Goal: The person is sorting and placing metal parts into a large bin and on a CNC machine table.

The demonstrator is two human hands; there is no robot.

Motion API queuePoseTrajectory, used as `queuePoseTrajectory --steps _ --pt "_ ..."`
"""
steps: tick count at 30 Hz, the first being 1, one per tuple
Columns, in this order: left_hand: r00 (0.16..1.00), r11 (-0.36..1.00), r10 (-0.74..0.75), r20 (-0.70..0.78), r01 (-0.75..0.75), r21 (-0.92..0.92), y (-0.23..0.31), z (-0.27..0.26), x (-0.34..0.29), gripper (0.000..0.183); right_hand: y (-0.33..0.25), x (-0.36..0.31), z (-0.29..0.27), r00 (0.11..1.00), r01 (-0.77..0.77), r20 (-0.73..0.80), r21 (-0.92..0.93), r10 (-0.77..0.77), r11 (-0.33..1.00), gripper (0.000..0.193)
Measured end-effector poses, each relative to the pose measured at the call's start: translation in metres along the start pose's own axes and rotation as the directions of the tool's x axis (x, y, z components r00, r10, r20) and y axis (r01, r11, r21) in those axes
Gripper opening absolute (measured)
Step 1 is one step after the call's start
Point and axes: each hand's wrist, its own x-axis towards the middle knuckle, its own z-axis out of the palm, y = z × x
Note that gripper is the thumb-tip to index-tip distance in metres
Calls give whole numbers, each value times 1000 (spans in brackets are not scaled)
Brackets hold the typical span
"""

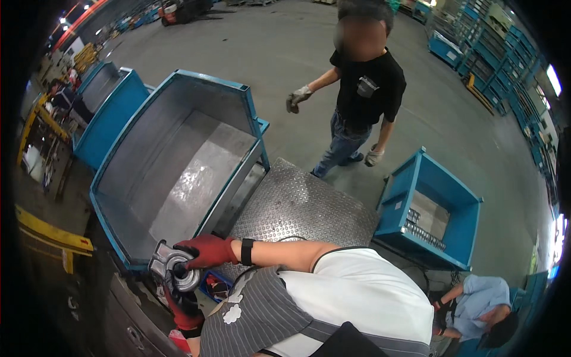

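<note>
A grey metal casting point(189, 278) with a round ring and a squarish end is held up at the lower left, beside the near corner of a big blue-framed bin. My right hand point(208, 250), in a red glove, reaches across from the right and is closed on the casting's upper side. From below, my left hand point(183, 306), in a red and black glove, grips the same casting, with dark glove fingers at the ring's opening. The casting hides part of the fingers of both hands. Just under my right wrist is a small blue box point(215, 285) with red and dark items.
The large bin point(196, 137) stands ahead left. A diamond-plate metal platform point(303, 205) lies before me. A gloved person point(372, 89) stands beyond it. At right, a blue crate point(428, 202) holds rows of metal parts; another person point(485, 303) bends nearby. A yellow bar point(53, 235) juts in at left.
</note>
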Motion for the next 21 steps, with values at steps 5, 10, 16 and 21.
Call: queuePoseTrajectory --steps 5,10,16,21 --pt "980 884 101 -170 -10 468 -16 -36 -33 45 -2 10 27 991 12 132 20 -15 1000 70" --pt "940 714 174 -293 85 695 -16 -52 -68 47 -9 7 46 982 41 189 -64 -28 997 85" --pt "932 634 227 -282 78 769 -16 -44 -70 50 -22 -8 56 970 142 204 -47 -130 989 111" --pt "953 546 237 -188 30 838 -17 -29 -54 53 -6 -12 47 971 194 144 -16 -190 981 114"
